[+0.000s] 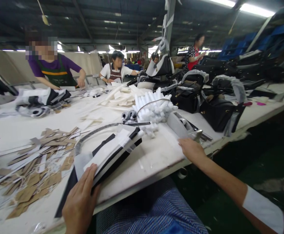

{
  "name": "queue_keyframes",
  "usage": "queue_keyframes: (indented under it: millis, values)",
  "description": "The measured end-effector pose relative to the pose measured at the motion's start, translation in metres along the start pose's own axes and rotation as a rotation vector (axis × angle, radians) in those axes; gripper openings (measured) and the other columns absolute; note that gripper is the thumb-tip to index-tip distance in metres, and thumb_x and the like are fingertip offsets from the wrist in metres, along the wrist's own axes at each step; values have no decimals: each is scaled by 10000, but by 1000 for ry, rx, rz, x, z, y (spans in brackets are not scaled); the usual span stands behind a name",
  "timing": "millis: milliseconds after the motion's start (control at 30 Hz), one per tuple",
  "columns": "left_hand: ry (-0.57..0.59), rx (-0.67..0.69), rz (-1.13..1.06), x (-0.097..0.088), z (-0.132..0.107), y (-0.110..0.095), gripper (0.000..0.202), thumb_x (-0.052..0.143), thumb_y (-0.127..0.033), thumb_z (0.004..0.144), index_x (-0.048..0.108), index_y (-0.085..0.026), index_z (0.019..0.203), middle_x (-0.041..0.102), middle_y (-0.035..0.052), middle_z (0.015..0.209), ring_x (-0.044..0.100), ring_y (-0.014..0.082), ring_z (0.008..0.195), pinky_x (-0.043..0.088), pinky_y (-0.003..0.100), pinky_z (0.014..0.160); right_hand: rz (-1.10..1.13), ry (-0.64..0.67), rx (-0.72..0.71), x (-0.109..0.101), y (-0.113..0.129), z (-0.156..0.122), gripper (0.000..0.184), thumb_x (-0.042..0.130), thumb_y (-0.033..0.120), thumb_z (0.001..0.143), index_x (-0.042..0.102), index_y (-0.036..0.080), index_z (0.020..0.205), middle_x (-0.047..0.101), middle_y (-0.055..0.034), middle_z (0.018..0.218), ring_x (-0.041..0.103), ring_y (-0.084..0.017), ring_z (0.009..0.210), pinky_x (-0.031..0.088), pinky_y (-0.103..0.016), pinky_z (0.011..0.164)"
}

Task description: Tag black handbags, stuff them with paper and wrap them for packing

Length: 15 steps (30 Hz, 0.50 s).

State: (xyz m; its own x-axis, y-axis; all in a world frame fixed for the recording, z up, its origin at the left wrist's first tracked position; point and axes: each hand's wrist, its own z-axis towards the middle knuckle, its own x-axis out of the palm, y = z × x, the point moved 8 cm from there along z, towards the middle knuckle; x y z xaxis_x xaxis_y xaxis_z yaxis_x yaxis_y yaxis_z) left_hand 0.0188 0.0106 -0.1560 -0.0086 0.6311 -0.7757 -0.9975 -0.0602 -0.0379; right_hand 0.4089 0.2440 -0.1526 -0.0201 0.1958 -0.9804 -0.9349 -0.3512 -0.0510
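Observation:
My left hand (80,201) lies flat with fingers stretched out, pressing the near end of a black and white bag panel (112,149) on the white table (154,159). My right hand (192,149) reaches forward at the table's right edge. Its fingers are turned down beside a grey tape dispenser (181,125), and I cannot see whether they hold anything. A heap of white foam sticks (151,109) lies just beyond the panel.
Brown cardboard tags (34,172) are scattered on the left of the table. Black handbags (217,110) with wrapped handles stand at the right. A person in purple (51,70) and two other people work at the far side.

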Motion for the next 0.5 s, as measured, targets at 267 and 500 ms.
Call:
queue_keyframes:
  millis: [267, 500]
  values:
    - [-12, -24, -18, -2, -1, 0, 576, 467, -299, 991, 313, -235, 1543, 520, 90, 1474, 601, 284, 1231, 483, 394, 1001, -61, 1, 80, -23, -1, 13, 273, 547, 338, 947, 780, 205, 896, 771, -140, 868, 718, -294, 796, 459, -325, 618]
    - [-16, -85, -34, -3, 1, 2, 560, 473, -331, 989, 353, -236, 1527, 543, 83, 1454, 604, 285, 1224, 473, 375, 1008, 291, -96, -309, -40, 75, -31, 243, 519, 275, 973, 715, 181, 1082, 741, -96, 1145, 689, -234, 1049, 512, -340, 943]
